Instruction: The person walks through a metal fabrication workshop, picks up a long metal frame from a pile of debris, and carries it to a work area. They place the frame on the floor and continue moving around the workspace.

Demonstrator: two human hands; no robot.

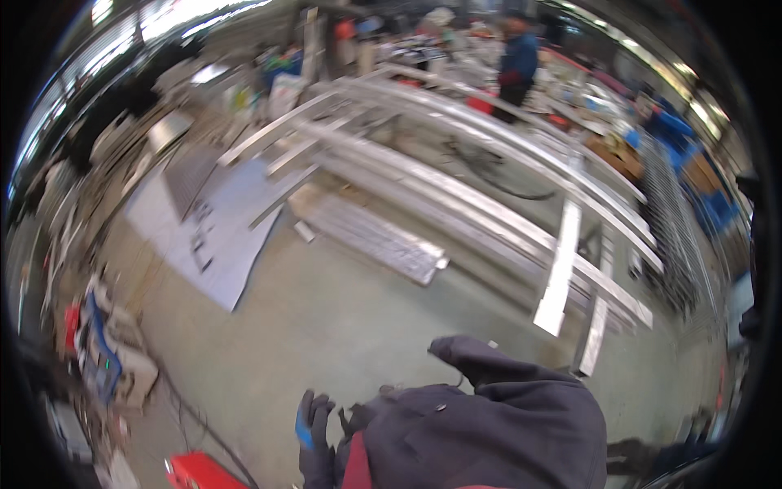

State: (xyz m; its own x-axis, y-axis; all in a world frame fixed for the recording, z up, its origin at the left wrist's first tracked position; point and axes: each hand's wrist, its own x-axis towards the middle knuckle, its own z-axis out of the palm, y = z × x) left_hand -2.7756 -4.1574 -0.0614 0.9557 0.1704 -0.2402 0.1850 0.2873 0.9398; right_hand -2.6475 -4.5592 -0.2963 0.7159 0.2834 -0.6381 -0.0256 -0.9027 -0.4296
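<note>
The picture is blurred by motion. My left hand shows at the lower edge in a dark glove, fingers pointing up, close to my dark jacket. Something small and blue lies against the palm side; I cannot tell whether it is a held thing or part of the glove. Below the hand is the concrete floor. My right hand is out of the picture, hidden by the jacket.
Long metal beams lie in a welded frame across the middle floor, with a flat ribbed metal panel and grey sheets beside them. A red box and a small machine sit lower left. A person in blue stands far back.
</note>
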